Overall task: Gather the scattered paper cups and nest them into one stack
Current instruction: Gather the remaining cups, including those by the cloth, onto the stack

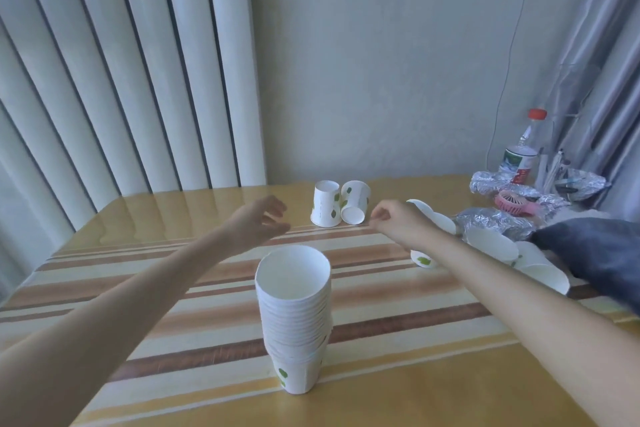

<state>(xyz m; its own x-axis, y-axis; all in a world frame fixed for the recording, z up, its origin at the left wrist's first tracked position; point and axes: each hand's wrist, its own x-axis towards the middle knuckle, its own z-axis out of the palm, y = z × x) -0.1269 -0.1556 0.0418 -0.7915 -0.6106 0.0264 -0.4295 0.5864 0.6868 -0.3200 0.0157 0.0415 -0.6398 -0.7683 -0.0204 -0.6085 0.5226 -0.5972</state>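
Note:
A tall stack of white paper cups with green leaf prints stands upright near the table's front middle. At the far side an upside-down cup stands beside a tipped cup leaning on it. My left hand hovers open to their left, holding nothing. My right hand hovers to their right with fingers curled and nothing visible in them. Behind it lie several loose cups on their sides, and a small cup shows under my right forearm.
The striped wooden table runs to a wall and vertical blinds. At the back right lie crumpled foil, a pink handheld fan, a red-capped plastic bottle and a dark cloth.

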